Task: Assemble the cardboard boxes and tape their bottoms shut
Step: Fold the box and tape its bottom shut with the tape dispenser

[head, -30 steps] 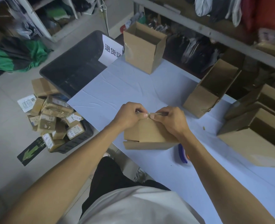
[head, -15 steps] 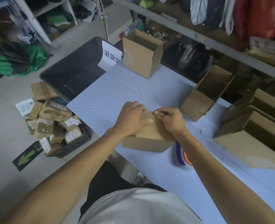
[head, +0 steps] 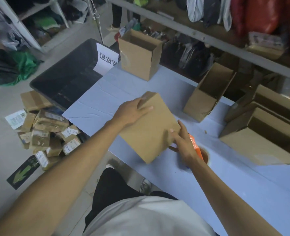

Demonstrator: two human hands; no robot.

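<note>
A small cardboard box (head: 151, 128) is tilted above the pale blue table (head: 106, 92), its broad face turned toward me. My left hand (head: 132, 111) grips its upper left edge, fingers laid over the face and thumb behind. My right hand (head: 183, 142) touches the box's lower right corner with straight fingers. Under that hand lies a tape dispenser (head: 198, 150) with an orange body and a brown tape roll, partly hidden by the hand.
Open assembled boxes stand on the table: one at the back (head: 139, 55), one on its side (head: 209, 92), two larger ones at right (head: 267, 133). A black bin (head: 64, 79) and a heap of small parcels (head: 45, 132) sit left of the table. Shelves run behind.
The box has been lifted and turned so its broad face shows. My left hand slid to its upper edge; my right hand dropped to the lower right corner over the dispenser.
</note>
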